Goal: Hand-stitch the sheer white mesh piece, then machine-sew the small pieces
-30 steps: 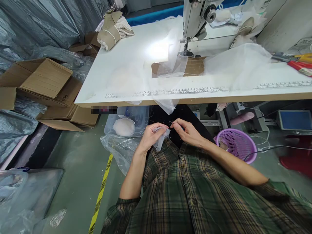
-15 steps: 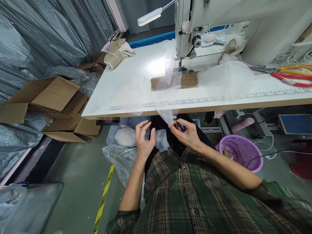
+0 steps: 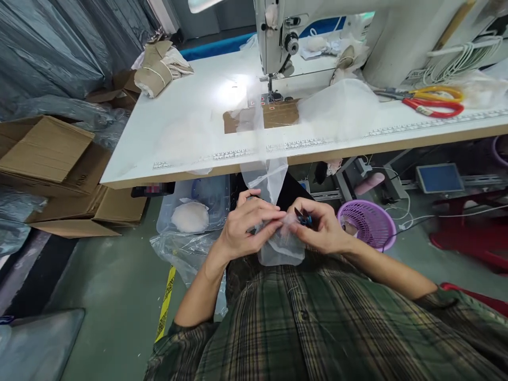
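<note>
In front of my lap, a strip of sheer white fabric [image 3: 281,248] hangs down from the table edge and bunches between my hands. My left hand [image 3: 248,227] pinches its gathered part between thumb and fingers. Close beside it, my right hand [image 3: 323,227] grips the same bunch with thumb and fingertip. Tucked in that right hand are small thread snips [image 3: 304,217] with dark blades and a blue handle, partly hidden by the fingers. The fabric's upper end runs over the table towards the sewing machine [image 3: 273,47].
On the white table [image 3: 178,121] lie a brown cardboard piece [image 3: 281,114], red-handled scissors [image 3: 432,108] and a tied cloth bundle [image 3: 153,74]. Below are a purple basket [image 3: 367,225] at right and a clear plastic bin [image 3: 218,201]. Cardboard boxes [image 3: 47,153] stand at left.
My left hand has moved right and closed on the fabric beside my right hand. The fabric is now bunched between both hands. The view has shifted to the right.
</note>
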Motion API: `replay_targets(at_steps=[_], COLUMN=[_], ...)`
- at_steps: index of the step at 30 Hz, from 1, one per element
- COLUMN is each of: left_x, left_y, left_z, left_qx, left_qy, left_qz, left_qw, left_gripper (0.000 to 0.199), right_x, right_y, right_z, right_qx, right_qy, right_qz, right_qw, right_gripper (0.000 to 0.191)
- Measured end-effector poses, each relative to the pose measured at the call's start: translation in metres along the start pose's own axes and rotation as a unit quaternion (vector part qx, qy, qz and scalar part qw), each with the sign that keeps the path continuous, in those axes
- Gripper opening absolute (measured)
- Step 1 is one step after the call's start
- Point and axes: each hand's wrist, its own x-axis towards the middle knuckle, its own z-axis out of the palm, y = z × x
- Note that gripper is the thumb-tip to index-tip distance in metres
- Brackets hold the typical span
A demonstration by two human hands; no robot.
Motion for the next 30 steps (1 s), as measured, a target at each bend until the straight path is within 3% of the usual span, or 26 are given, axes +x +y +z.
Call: replay_targets(at_steps=[4,9,15,18,22,30], left_x=[-0.001,-0.008,-0.005,-0.002,0.000,0.012], left_y=[-0.014,-0.017,-0.017,-0.017,-0.016,-0.011], left_z=[0.003,0.000,0.004,0.006,0.003,-0.012], left_qx=[-0.050,-0.051,-0.046,-0.057,-0.121,-0.248], left_qy=[0.025,0.024,-0.010,-0.008,-0.019,-0.054], left_qz=[-0.020,-0.085,-0.131,-0.178,-0.266,-0.418], left_qw=[0.998,0.995,0.990,0.982,0.956,0.872], left_gripper=[0.011,0.010,0.029,0.022,0.015,0.019], right_x=[0.006,0.012,0.022,0.024,0.026,0.031], right_y=[0.009,0.018,0.023,0.024,0.021,0.021], right_z=[-0.001,-0.002,-0.004,-0.003,-0.002,0.001], right_qx=[0.030,0.087,0.059,0.044,0.031,0.023], right_qy=[0.031,0.025,0.019,0.013,0.015,0.010], right_qz=[0.055,0.100,0.075,0.057,0.053,0.061], right_qw=[0.998,0.991,0.995,0.997,0.998,0.998], right_gripper=[0.021,0.031,0.030,0.032,0.032,0.033])
